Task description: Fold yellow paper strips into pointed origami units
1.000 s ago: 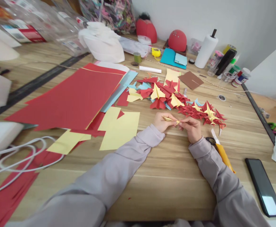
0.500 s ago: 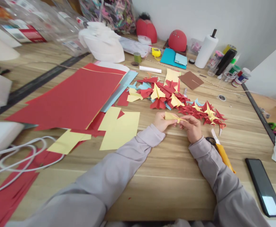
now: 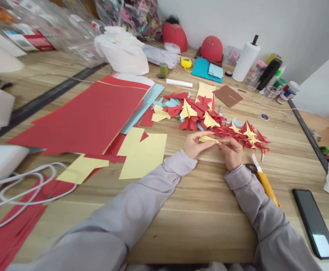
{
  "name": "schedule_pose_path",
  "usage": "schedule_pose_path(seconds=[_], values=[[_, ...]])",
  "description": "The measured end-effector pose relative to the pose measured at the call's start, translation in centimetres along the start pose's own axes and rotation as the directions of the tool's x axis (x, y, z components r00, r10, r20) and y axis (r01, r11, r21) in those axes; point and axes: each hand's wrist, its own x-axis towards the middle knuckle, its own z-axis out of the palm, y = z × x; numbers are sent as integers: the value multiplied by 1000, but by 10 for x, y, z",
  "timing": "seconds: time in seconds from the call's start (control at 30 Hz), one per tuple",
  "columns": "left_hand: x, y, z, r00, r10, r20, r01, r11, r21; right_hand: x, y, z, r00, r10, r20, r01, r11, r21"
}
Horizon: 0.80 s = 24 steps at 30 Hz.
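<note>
A small folded piece of yellow paper [image 3: 208, 139] is held between my two hands, above the wooden table. My left hand [image 3: 195, 145] grips its left end between thumb and fingers. At the other end, my right hand [image 3: 231, 151] pinches the narrow tip. Just beyond my hands lies a heap of folded paper planes [image 3: 201, 107], mostly red with some yellow and light blue. To its right a second heap of smaller folded red paper pieces [image 3: 235, 131] has a few yellow ones on top.
Yellow sheets [image 3: 144, 162] and large red sheets [image 3: 93, 116] lie to the left. Scissors [image 3: 250, 168] and an orange-handled tool [image 3: 267, 188] are beside my right wrist. A phone [image 3: 314, 222] rests at the right. White cables [image 3: 37, 173] loop at the left edge.
The yellow paper has turned slightly and looks narrower. My left fingers now stretch over its top, and my right hand has shifted a little to the right.
</note>
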Motion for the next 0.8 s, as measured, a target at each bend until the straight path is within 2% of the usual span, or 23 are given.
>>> schedule_pose_path(seconds=[0.1,0.2,0.27,0.47,0.6,0.8], values=[[0,0,0,987,156,-26,-150,976,156,2,4,-4,990,-131,47,135,986,-99],[2,-1,-5,949,311,43,-303,869,390,2,6,-7,952,-264,153,293,930,-222],[4,-1,-11,931,353,96,-355,809,468,2,6,-8,919,-328,218,383,875,-296],[11,-1,-25,887,393,242,-460,716,525,0,1,-6,837,-407,367,537,739,-406],[12,-1,-26,869,374,324,-494,695,522,-1,1,-5,828,-406,386,550,722,-420],[12,-4,-26,866,341,367,-498,666,556,0,2,-5,819,-400,410,559,718,-415]])
